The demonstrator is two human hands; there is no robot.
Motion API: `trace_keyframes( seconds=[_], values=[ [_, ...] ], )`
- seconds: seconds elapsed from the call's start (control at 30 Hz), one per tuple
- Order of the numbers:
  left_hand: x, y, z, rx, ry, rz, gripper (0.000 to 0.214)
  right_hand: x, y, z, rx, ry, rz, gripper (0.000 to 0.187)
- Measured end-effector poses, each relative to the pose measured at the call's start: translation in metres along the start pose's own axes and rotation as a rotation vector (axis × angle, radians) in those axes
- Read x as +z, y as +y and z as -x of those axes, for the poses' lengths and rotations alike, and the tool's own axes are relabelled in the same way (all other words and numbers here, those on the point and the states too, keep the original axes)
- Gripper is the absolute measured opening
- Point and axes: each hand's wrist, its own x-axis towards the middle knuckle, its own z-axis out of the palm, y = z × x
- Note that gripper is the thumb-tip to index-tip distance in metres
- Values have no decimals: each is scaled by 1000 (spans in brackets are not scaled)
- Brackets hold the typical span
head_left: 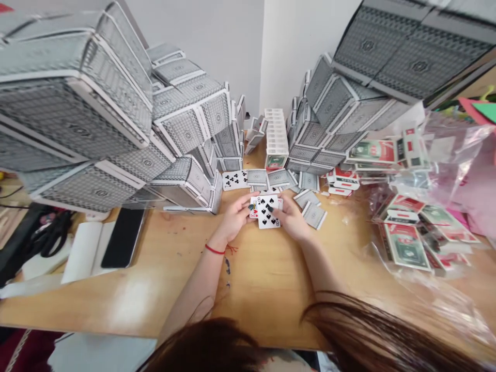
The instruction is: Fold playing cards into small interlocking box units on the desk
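My left hand (235, 218) and my right hand (291, 219) meet over the wooden table (267, 279), both closed on a small fan of playing cards (266, 211). The top card is face up, an eight of spades; a red-suited card peeks out on the left. A red string circles my left wrist (214, 250). Just beyond the hands lie a face-up club card (234, 179) and several face-down grey-backed cards (279, 178). Two more grey-backed cards (313, 212) rest to the right of my right hand.
Tall stacks of grey card boxes (116, 119) lean at the left and more of these boxes (349, 103) at the right. A row of white decks (276, 137) stands at the back centre. Red and green packs in plastic bags (411, 227) fill the right. A black phone (123, 237) lies at left.
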Motion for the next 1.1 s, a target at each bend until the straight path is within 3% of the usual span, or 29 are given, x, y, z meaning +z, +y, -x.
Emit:
trace_keyframes(
  seconds=[0.2,0.3,0.67,0.97,1.1],
  values=[
    [6,-16,57,-100,-15,94,46,15,8,55,102,-50,-72,26],
    [5,-18,72,-153,-51,146,44,18,9,69,133,-66,-77,25],
    [2,-15,64,-165,-99,194,40,16,10,63,124,-33,-108,31],
    [2,-12,58,-161,-61,207,28,15,12,60,157,14,-181,37],
    [4,-13,55,-99,-45,178,22,16,10,60,131,10,-202,36]
  ],
)
